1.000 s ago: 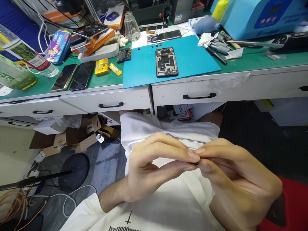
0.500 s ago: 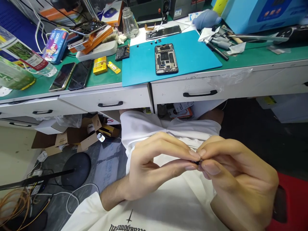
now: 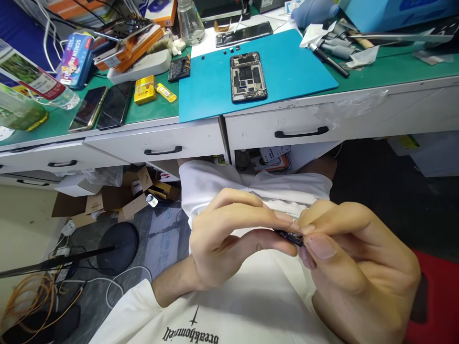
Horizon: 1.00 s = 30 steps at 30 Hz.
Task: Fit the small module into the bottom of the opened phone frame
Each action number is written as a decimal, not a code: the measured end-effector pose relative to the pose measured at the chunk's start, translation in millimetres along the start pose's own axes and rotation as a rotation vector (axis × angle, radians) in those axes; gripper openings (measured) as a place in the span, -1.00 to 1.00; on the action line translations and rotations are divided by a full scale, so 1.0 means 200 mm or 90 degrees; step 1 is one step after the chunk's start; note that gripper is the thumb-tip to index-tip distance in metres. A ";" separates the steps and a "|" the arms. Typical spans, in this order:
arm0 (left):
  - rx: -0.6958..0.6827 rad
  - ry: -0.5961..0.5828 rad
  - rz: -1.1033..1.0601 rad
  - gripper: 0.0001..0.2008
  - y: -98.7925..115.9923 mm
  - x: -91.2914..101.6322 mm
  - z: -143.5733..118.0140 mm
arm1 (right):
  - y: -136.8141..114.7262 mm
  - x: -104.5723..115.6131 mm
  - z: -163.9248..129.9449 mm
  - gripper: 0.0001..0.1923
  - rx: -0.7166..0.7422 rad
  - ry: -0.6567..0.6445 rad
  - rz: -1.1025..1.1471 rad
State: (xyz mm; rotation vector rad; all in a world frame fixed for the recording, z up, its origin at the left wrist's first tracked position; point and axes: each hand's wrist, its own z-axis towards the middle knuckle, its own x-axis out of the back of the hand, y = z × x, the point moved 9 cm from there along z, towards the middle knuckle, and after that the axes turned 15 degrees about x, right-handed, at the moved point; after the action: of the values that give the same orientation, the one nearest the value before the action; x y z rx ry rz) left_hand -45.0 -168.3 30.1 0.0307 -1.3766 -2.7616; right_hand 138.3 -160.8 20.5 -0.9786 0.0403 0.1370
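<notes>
My left hand [image 3: 229,236] and my right hand [image 3: 353,267] meet fingertip to fingertip over my lap, below the desk's edge. Between them both pinch a small black part [image 3: 289,236], mostly hidden by the fingers. On the desk above, an opened phone [image 3: 248,77] with its inner boards showing lies on a blue mat [image 3: 287,71]. Several tiny dark parts [image 3: 231,49] lie on the mat behind the phone.
Green desk [image 3: 394,67] with white drawers [image 3: 300,129]. Two dark phones [image 3: 103,107] and yellow boxes [image 3: 145,90] lie at left, a glass jar [image 3: 189,21] and screwdrivers [image 3: 332,50] at the back. Cardboard boxes [image 3: 118,200], cables [image 3: 32,296] and a stand base [image 3: 116,241] are on the floor.
The view tilted down a little. My fingers shifted, and the small black part now shows more between the fingertips. Both hands stay together over my lap.
</notes>
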 end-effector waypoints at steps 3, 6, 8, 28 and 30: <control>0.007 0.005 0.009 -0.68 -0.01 0.00 0.00 | 0.01 -0.01 0.00 -0.60 -0.012 -0.014 0.011; -0.012 0.002 0.012 -0.80 0.00 -0.01 0.00 | 0.02 -0.02 -0.01 -0.57 -0.029 -0.027 0.037; -0.014 -0.007 0.014 -0.84 -0.01 -0.01 0.00 | 0.04 -0.02 -0.02 -0.55 -0.038 -0.032 0.052; 0.074 -0.061 -0.081 -0.78 -0.04 -0.03 0.01 | 0.03 0.12 -0.09 -0.74 0.141 -0.047 -0.110; 0.083 -0.060 -0.083 -0.79 -0.04 -0.03 0.00 | 0.02 0.11 -0.06 -0.71 0.159 -0.052 -0.117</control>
State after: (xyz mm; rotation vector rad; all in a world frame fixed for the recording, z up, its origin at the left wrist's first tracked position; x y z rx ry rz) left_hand -39.8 -162.3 23.3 -0.0034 -1.6342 -2.8050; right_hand 160.5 -165.8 8.8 -0.7222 -0.1058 0.0027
